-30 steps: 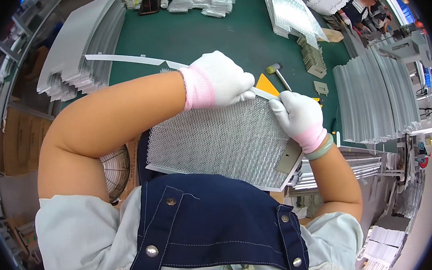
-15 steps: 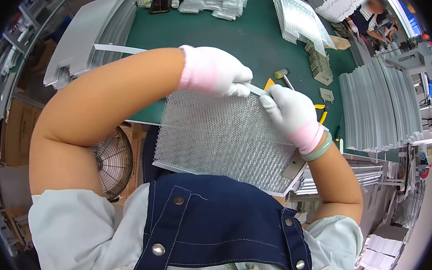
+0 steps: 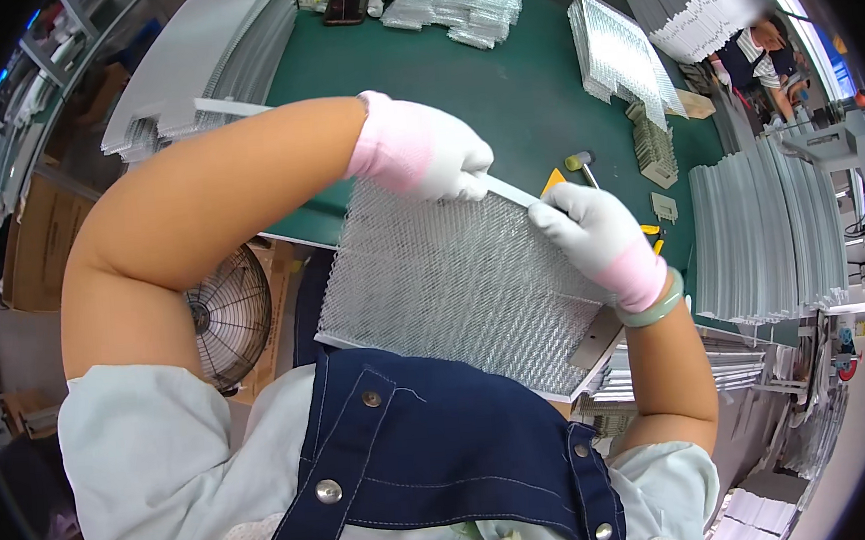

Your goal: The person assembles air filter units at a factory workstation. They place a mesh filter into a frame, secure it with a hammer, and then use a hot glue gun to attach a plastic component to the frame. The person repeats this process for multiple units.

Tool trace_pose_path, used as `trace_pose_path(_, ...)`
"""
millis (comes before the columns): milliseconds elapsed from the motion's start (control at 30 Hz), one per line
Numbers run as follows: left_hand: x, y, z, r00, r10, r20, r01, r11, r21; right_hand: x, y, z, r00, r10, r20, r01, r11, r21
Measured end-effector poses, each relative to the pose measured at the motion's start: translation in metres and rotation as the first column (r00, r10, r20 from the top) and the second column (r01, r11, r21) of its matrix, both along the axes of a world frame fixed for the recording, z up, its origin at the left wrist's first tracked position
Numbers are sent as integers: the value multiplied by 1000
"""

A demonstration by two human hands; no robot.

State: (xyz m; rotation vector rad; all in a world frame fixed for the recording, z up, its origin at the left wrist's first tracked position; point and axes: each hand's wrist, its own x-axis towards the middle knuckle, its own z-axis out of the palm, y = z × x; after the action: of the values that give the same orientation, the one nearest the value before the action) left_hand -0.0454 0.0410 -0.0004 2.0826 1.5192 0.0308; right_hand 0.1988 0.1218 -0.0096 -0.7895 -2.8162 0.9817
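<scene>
A green bench (image 3: 479, 76) runs ahead of me in a workshop, stacked with metal mesh sheets (image 3: 618, 51) and grey panels (image 3: 766, 237), with a floor fan (image 3: 230, 314) down at my left. I hold a mesh filter panel (image 3: 454, 289) tilted against my apron, its far edge over the bench edge. My left hand (image 3: 439, 154) has its grip pinched shut on a thin white strip (image 3: 507, 192) along that top edge, and my right hand (image 3: 590, 229) closes its grip on the same strip at the corner. I judge the strip could slide off the edge or bend if my two hands pull unevenly, and the mesh could snag my gloves. My fingertips hide where strip meets mesh, and the small tools (image 3: 581, 164) beyond are hard to make out.
</scene>
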Motion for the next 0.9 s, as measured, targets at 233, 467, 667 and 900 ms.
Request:
trace_pose_path(233, -1, -1, -6, 996, -86, 20, 80, 977, 195, -28, -8, -13, 986, 131, -105, -93, 947, 308)
trace_pose_path(467, -1, -20, -12, 970, 29, -241, 88, 882, 463, -29, -18, -26, 983, 63, -170, 23, 886, 464)
trace_pose_path(667, -15, -24, -10, 983, 33, -180, 20, 958, 287, -35, -24, -26, 990, 66, -126, 11, 847, 532)
trace_pose_path(900, -30, -21, 11, 999, 45, 2, -44, 988, -149, -44, -16, -23, 986, 97, -133, -82, 990, 114)
